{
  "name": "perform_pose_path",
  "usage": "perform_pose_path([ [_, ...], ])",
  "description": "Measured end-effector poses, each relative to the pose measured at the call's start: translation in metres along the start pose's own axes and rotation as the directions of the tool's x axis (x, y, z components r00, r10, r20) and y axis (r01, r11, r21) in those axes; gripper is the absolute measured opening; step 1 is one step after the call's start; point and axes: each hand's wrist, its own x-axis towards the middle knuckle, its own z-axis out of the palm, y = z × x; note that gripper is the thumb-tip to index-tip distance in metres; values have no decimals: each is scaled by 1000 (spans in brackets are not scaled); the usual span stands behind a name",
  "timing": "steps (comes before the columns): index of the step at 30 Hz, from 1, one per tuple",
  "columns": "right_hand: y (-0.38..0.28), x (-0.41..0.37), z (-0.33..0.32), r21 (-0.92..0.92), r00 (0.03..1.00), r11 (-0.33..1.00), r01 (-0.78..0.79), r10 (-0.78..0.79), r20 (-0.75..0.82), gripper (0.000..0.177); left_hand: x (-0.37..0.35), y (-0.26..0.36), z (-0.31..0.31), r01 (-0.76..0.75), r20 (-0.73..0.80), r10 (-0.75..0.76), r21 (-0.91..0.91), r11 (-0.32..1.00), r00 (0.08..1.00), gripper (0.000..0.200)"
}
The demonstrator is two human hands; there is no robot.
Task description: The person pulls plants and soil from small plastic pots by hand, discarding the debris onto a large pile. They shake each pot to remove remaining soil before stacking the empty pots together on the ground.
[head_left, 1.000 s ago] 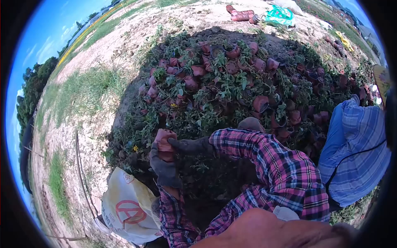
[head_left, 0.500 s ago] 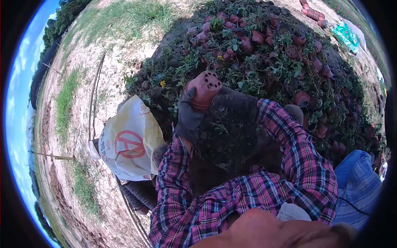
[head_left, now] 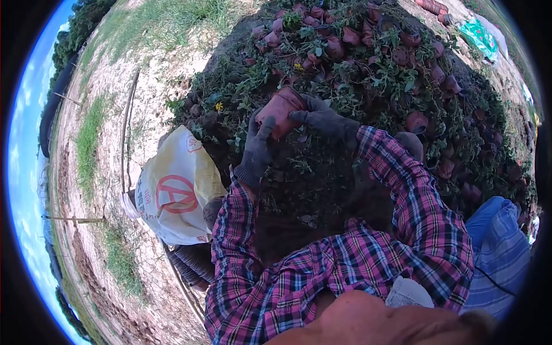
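The small reddish-brown pot (head_left: 279,109) hangs just above the near edge of the heap (head_left: 368,69) of like pots and green plants, and the hold on it looks risky to me. Its thin wall seems dented, so a harder squeeze could crumple or split it. A slackened grip would let it fall back into the heap, where it would be lost among the others. Any soil or roots inside could also spill over the plaid sleeves, though the pot's mouth is not clear from this angle. The thick dark gloves likely dull the feel, which makes either slip easier. The left hand (head_left: 256,148) is half curled, its fingers and thumb pressed up against the pot's lower side on the side away from the heap. The right hand (head_left: 323,118) lies over the pot's top on the heap side, fingers closed down on it, so both hands clamp it between them. A white sack (head_left: 175,192) with a red mark sits on the bare ground beside the heap, and another person's blue striped sleeve (head_left: 497,241) shows at the heap's far edge
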Motion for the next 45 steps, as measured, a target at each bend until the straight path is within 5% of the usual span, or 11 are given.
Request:
perform_pose_path([
  [2,-8,-4,6,-89,993,990,-112,115,28,46,-5,35,23,264,-70,-344,-507,821,936,46],
  [9,-6,-10,18,-252,980,952,-173,191,48,42,4,4,23,442,220,-393,-593,673,893,59],
  [12,-7,-10,5,-221,965,940,-260,244,-94,43,0,15,40,287,-284,-288,-48,957,914,70],
  [16,18,-32,-27,94,950,967,-236,250,-185,41,-5,-7,44,342,-196,-291,697,630,936,84],
  [21,109,-103,-91,-367,687,665,-650,721,90,42,-6,0,15,379,-234,-341,147,914,911,61],
  [27,217,-130,-83,-900,736,301,-314,676,-31,39,-15,5,31,418,-159,-415,-17,908,896,31],
  [32,188,-122,-100,-706,774,324,-630,338,-536,29,-20,7,21,404,-186,-404,-38,914,896,31],
  [35,195,-115,-135,-407,498,323,-855,290,-817,31,-21,12,21,439,-201,-428,11,898,881,29],
  [40,284,-122,-205,-262,607,796,-546,160,-778,36,-20,8,15,457,-217,-448,-9,889,867,31],
  [43,222,-114,-179,-544,732,523,-656,265,-628,31,-20,8,16,444,-227,-434,-9,896,872,30],
  [45,180,-114,-151,-445,691,566,-694,348,-634,28,-21,4,15,445,-223,-436,-12,895,872,31],
])
